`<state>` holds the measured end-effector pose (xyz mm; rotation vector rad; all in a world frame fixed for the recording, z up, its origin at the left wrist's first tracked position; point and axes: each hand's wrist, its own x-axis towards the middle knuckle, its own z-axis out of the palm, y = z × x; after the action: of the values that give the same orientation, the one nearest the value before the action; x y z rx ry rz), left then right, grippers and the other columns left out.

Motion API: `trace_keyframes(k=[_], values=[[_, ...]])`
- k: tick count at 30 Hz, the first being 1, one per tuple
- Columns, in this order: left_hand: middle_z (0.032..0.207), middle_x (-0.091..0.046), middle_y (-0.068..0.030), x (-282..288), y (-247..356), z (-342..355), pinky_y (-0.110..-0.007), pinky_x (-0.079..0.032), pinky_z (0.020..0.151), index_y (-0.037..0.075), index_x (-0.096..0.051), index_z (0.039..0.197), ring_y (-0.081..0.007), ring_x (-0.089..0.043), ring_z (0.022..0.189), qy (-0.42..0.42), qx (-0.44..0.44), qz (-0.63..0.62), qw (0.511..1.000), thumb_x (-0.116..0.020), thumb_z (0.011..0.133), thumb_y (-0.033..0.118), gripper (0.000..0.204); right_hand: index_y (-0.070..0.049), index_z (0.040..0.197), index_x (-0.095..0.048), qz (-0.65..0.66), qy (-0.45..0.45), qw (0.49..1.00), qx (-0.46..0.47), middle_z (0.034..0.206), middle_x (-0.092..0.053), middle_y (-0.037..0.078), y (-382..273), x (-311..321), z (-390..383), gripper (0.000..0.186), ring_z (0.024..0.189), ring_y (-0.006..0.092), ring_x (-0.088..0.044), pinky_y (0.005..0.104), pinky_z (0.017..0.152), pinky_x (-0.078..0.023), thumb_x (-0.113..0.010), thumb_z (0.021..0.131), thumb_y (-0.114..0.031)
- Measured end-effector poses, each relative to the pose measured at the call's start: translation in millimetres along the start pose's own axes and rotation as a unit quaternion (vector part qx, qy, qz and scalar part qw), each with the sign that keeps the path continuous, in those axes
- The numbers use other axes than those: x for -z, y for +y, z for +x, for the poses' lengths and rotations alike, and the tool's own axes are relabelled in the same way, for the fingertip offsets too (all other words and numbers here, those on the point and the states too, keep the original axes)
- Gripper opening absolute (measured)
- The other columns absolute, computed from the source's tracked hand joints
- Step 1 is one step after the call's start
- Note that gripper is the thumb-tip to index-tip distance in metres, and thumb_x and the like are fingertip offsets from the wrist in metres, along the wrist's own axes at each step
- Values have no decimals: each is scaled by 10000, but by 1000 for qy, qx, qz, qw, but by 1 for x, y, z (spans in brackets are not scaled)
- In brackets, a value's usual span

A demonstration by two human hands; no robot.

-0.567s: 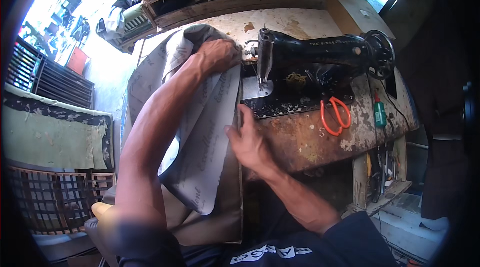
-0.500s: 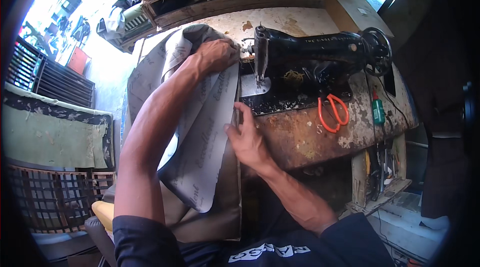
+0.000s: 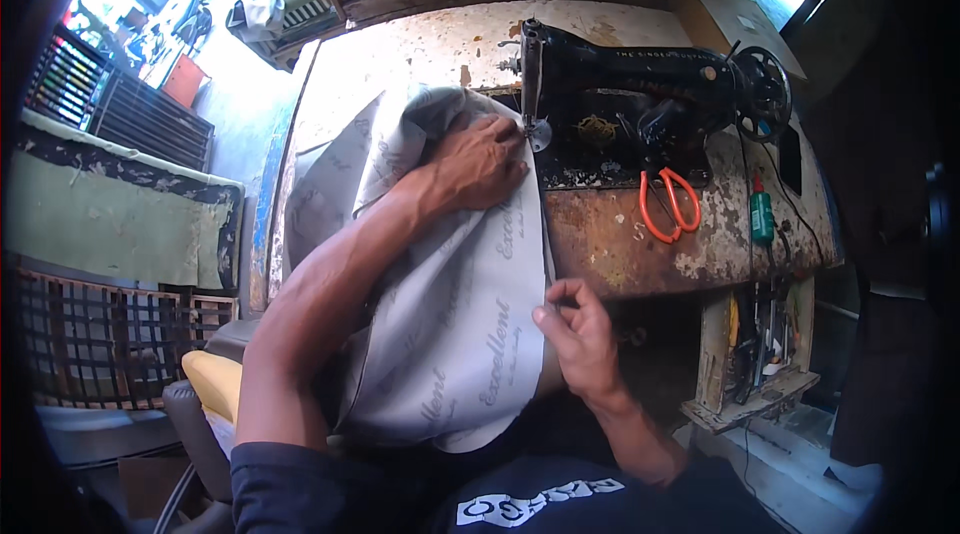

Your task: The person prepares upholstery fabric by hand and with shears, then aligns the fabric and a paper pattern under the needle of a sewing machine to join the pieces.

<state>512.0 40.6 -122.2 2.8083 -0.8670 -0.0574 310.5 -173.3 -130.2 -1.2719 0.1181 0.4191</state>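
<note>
A large grey sheet of upholstery material point(image 3: 455, 294), with dark script printed on its pale backing, drapes over the table's front edge toward my lap. Its far part is bunched and folded on the tabletop. My left hand point(image 3: 480, 162) is closed on the material, fingers curled, just left of the needle of a black sewing machine point(image 3: 640, 74). Lower down, my right hand point(image 3: 580, 334) pinches the right edge of the sheet between thumb and fingers. That edge runs up to the presser foot area, next to the round metal plate point(image 3: 540, 137).
Orange-handled scissors point(image 3: 670, 206) and a green bottle point(image 3: 762, 214) lie on the worn wooden table point(image 3: 610, 254) to the right. Tools hang in a wooden rack point(image 3: 760, 334) below. A cardboard box point(image 3: 725, 19) stands behind the machine. A padded green panel point(image 3: 120, 204) is at left.
The material has come toward me and spread flatter. My left hand has moved nearer with it, beside the needle. My right hand has slid down along the edge, still pinching.
</note>
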Motion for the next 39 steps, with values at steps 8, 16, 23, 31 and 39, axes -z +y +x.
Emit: trace_keyframes(k=[8,16,23,31,39], values=[[1397,-598,-187,-13,14,-11,-446,-488,1098,-4,-610,1377,-347,-567,1329,60,-21,14,998,-634,969,351,542,-55,1150,-513,8,-13,1000,14,750,-531,-74,8,5,-19,169,668,-20,-391,181,602,-295,-645,1051,-87],[1357,-649,-197,-23,0,-8,-451,-523,1058,0,-653,1323,-356,-627,1246,118,-67,0,991,-678,942,367,530,-53,1175,-505,-8,-34,999,4,874,-671,13,1,11,-11,188,789,21,-568,186,721,-430,-639,1046,-81],[1351,-652,-180,-26,-6,-15,-468,-488,1113,4,-667,1286,-346,-615,1267,107,-43,7,993,-675,943,361,496,-49,1183,-728,-349,-11,929,123,791,-742,68,-89,33,20,245,686,107,-701,292,656,-561,-705,1018,-228],[1339,-656,-117,-36,2,2,-545,-406,1138,66,-706,1239,-279,-604,1271,148,-56,57,986,-635,923,420,480,2,1301,-686,-721,371,574,115,1279,-687,292,-333,222,235,532,1233,485,-635,523,1064,-501,-499,1060,-434],[1322,-678,-99,-30,-6,-10,-580,-330,1202,68,-717,1254,-256,-607,1297,142,-44,39,988,-701,897,407,492,58,1212,-703,-684,378,615,104,1254,-665,345,-290,210,169,568,1219,506,-621,548,1055,-475,-405,1106,-413]])
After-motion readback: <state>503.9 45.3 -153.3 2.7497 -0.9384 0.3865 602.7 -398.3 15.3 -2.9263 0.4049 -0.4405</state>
